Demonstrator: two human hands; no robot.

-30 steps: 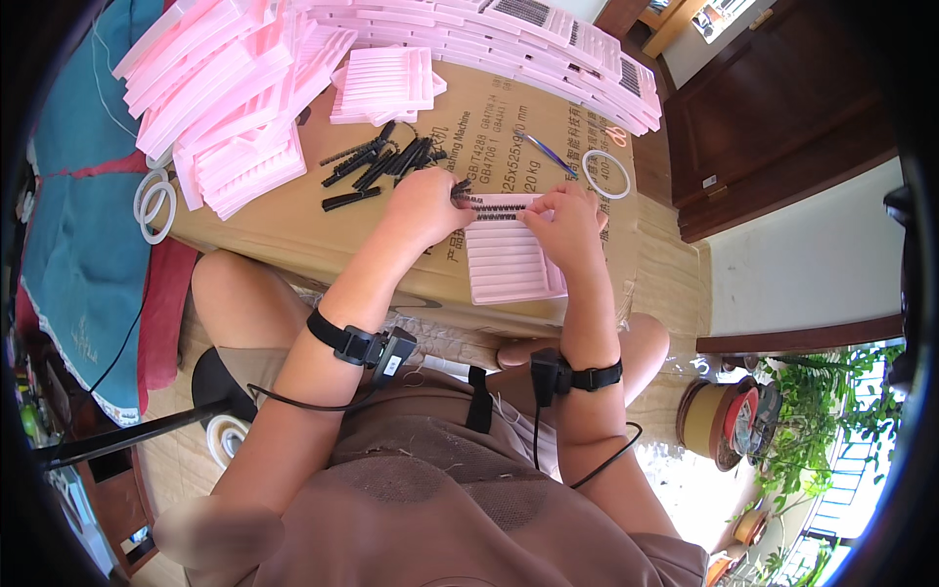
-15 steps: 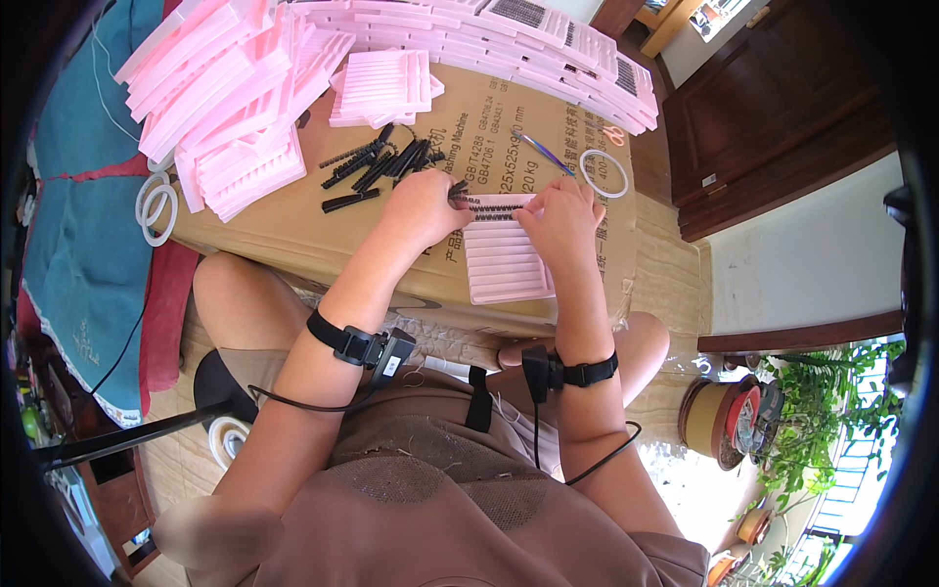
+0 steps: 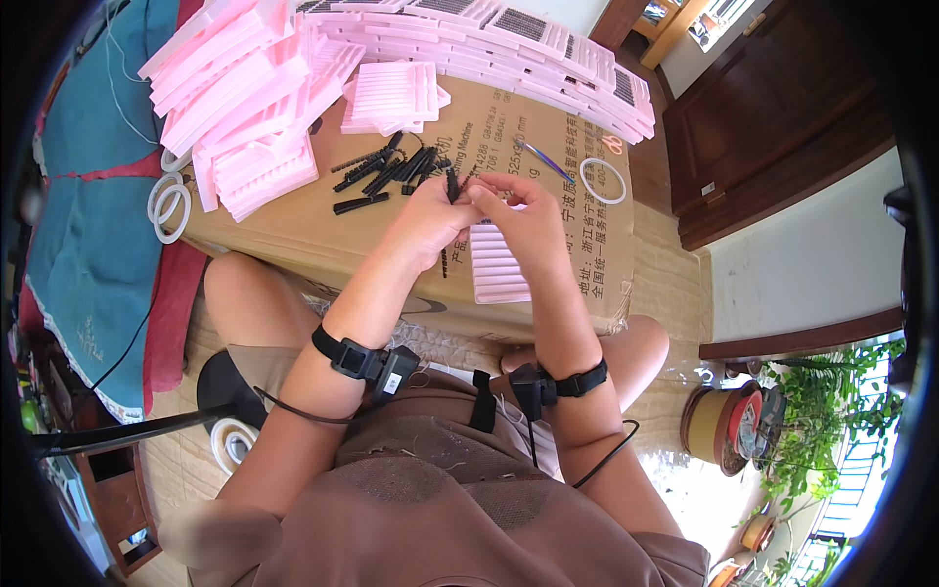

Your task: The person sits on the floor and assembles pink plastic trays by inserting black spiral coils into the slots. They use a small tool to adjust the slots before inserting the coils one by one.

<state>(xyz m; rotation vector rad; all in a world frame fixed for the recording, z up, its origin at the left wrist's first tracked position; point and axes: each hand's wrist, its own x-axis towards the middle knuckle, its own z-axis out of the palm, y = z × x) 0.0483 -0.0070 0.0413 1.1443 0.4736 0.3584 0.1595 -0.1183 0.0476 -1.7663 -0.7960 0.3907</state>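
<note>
My left hand [image 3: 427,223] is closed on a small bundle of black false eyelash strips [image 3: 453,186], which sticks up past its fingers. The fingertips of my right hand [image 3: 533,217] are pinched together right against the left fingers. Whatever lies in that pinch is too small and hidden to make out. Below both hands a pink ridged tray [image 3: 500,269] lies on a cardboard box [image 3: 391,264], its upper part covered by the hands. More black lash strips [image 3: 383,172] lie loose in a pile beyond my left hand.
Stacked pink trays [image 3: 235,88] lean at the far left, and a small stack [image 3: 393,95] stands beside them. A long row of trays [image 3: 548,59] lines the back edge. Tweezers [image 3: 546,160], a white ring [image 3: 603,181] and orange-handled scissors [image 3: 612,143] lie at right. White rings [image 3: 168,210] hang at left.
My right hand has left the pink tray and moved left to meet the left hand's fingers. The lash bundle in my left hand now points more upright.
</note>
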